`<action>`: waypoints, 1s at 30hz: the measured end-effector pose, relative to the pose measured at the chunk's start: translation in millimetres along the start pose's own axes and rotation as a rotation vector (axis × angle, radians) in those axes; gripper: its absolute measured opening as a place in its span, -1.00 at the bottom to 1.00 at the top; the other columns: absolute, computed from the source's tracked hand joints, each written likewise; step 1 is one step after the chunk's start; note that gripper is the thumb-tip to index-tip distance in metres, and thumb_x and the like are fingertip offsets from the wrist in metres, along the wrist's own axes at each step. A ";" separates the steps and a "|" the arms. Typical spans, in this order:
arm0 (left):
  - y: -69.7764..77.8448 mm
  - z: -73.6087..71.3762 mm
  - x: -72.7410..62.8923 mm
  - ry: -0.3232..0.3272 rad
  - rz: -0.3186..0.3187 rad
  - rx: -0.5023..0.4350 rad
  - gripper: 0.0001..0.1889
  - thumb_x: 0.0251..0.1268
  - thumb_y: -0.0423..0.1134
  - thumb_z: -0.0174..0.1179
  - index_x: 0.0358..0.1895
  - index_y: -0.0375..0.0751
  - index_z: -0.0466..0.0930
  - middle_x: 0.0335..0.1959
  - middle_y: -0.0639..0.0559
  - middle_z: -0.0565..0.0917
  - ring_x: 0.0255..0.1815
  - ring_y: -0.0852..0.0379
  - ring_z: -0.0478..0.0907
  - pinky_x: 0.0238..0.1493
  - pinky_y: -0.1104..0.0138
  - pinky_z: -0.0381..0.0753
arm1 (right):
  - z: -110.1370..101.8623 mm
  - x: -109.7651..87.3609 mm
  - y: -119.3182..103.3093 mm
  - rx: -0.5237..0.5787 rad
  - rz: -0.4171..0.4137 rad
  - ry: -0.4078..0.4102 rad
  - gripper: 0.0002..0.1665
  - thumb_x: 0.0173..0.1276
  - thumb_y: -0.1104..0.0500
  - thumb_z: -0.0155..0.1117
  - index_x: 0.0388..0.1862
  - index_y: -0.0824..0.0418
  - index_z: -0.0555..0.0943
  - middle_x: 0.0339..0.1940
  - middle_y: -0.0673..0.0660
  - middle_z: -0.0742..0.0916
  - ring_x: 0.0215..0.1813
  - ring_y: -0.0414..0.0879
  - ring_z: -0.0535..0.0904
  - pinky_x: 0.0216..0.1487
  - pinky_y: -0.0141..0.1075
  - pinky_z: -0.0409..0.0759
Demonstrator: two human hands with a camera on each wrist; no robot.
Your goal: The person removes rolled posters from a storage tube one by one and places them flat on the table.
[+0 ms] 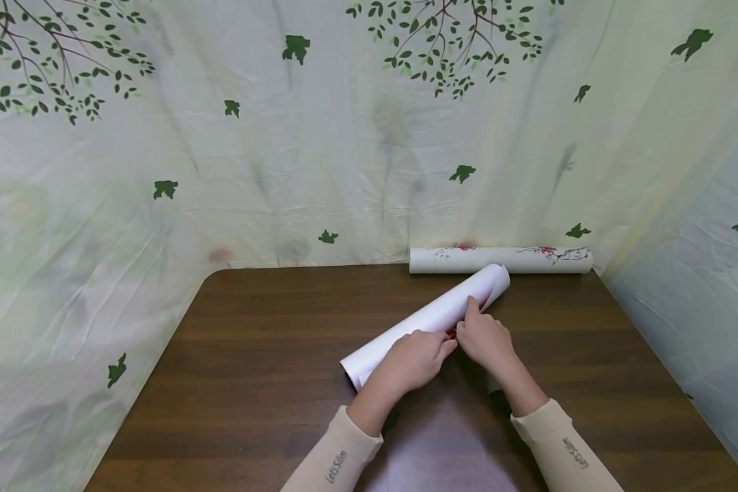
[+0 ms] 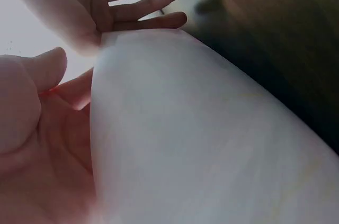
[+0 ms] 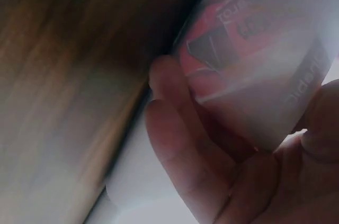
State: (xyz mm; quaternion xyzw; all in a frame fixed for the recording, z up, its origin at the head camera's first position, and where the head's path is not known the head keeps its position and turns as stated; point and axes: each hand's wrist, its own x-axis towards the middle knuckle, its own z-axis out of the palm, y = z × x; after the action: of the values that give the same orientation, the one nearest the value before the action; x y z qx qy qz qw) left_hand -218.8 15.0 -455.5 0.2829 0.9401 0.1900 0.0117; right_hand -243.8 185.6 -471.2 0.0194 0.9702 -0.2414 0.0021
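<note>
A white paper roll (image 1: 424, 321) lies slantwise across the table, its far right end loose and flared. My left hand (image 1: 413, 359) lies along its near side, thumb and forefinger pinching by a small red patch (image 1: 452, 334). On the other side of that patch, my right hand (image 1: 484, 338) pinches too, one finger stretched up the roll. The right wrist view shows a see-through wrapper (image 3: 238, 70) with red and dark print, narrowing toward the right thumb (image 3: 323, 123). In the left wrist view the roll (image 2: 201, 128) covers part of both hands.
A second roll (image 1: 498, 261), white with a red blossom pattern, lies along the table's back edge. The brown wooden table (image 1: 252, 383) meets a leaf-printed curtain (image 1: 320, 150) behind. Another curtain (image 1: 701, 287) hangs at the right.
</note>
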 end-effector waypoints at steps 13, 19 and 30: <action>-19.1 -16.8 -5.3 -0.192 -0.041 -0.110 -0.61 0.73 0.07 -0.12 -0.02 -0.01 0.69 -0.17 0.04 0.75 -0.10 0.09 0.66 0.13 0.16 0.64 | -4.9 -10.4 -2.3 -0.198 -0.139 -0.051 -0.21 0.50 0.15 0.12 0.62 0.44 0.25 -0.24 0.37 0.80 -0.27 0.26 0.73 -0.37 0.08 0.59; -29.8 -29.5 -7.8 -0.281 -0.019 -0.198 -0.51 0.73 0.11 -0.17 0.16 -0.05 0.72 0.09 0.08 0.75 0.11 0.16 0.63 0.35 0.24 0.56 | -18.0 -18.0 -5.7 -0.241 -0.181 -0.039 -0.14 0.50 0.16 0.18 0.65 0.47 0.17 -0.64 0.10 0.59 -0.58 0.02 0.50 -0.55 -0.14 0.38; -51.3 -54.0 -15.8 -0.318 -0.042 -0.378 -0.40 0.75 0.07 -0.21 0.53 -0.27 0.45 0.52 -0.12 0.52 0.57 -0.02 0.42 0.62 0.08 0.33 | -38.8 -12.7 5.3 -0.177 -0.248 -0.101 -0.07 0.50 0.14 0.28 0.69 0.40 0.13 -0.55 0.08 0.60 -0.49 -0.04 0.47 -0.45 -0.22 0.39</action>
State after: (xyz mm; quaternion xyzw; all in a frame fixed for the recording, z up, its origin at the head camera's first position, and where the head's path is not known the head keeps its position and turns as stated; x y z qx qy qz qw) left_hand -239.5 -51.8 -425.5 0.2825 0.8798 0.3151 0.2164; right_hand -230.7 208.0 -439.3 -0.1128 0.9813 -0.1541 0.0227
